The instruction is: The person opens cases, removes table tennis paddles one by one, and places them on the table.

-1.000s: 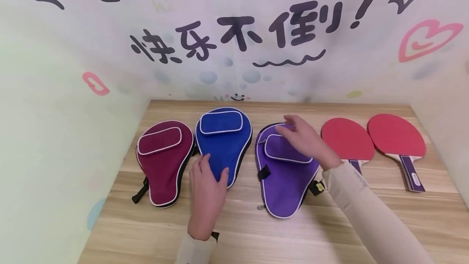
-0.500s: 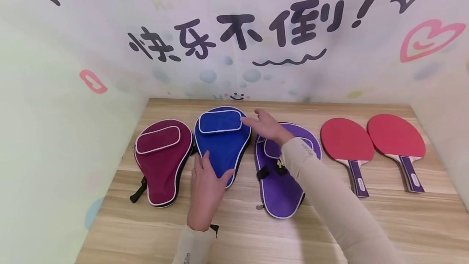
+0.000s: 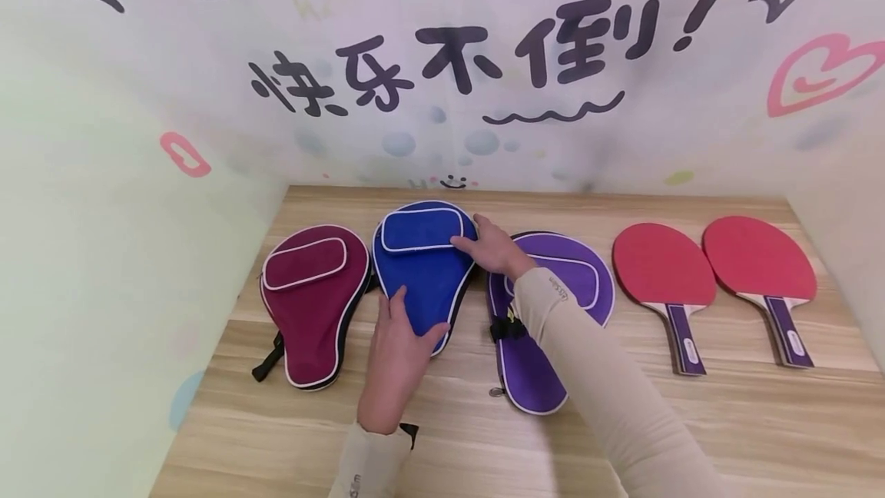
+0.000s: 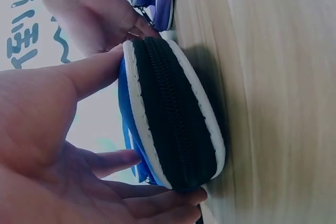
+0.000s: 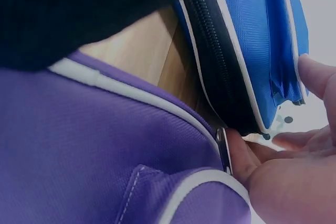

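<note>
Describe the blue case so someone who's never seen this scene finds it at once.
A wooden table stands by a wall with dark lettering. In the head view, left of two red paddles, the blue case lies between the maroon case and the purple case. Left hand at its narrow end, right hand at its wide end, it alone is blue.

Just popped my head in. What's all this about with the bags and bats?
Someone has both hands on a blue case. The left hand spans its narrow end, while the right hand is at the upper right edge, thumb on the pocket. The blue case appears to be resting on the table, between a maroon case and a purple case. Two red paddles lie uncovered at the right.
</note>
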Demonstrator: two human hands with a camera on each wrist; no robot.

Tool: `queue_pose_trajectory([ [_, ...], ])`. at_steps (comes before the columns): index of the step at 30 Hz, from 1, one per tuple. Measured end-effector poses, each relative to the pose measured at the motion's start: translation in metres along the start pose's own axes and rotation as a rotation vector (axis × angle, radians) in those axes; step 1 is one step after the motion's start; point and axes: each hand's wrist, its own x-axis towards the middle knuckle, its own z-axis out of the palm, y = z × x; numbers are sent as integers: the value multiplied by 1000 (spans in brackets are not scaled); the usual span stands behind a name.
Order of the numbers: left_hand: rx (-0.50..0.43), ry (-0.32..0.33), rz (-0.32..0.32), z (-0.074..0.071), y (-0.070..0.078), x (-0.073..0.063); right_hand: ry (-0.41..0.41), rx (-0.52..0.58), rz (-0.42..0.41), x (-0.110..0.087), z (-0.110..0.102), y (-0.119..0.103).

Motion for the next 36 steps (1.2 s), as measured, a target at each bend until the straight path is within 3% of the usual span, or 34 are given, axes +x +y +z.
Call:
queue_pose_trajectory([
  [5, -30, 8, -6, -1, 0, 2, 22, -5, -18, 1, 2, -1],
  [12, -81, 44, 12, -3, 4, 3, 105, 152, 2, 0, 5, 0],
  [18, -76, 75, 68, -6, 7, 1, 136, 266, 5, -4, 6, -1],
  [23, -86, 127, 145, -8, 15, -6, 170, 332, -27, -13, -5, -4],
  [31, -142, 244, 293, -3, 40, -35, 238, 300, -108, -48, -42, -1],
  [36, -174, 357, 455, 9, 47, -59, 301, 288, -139, -83, -56, 13],
])
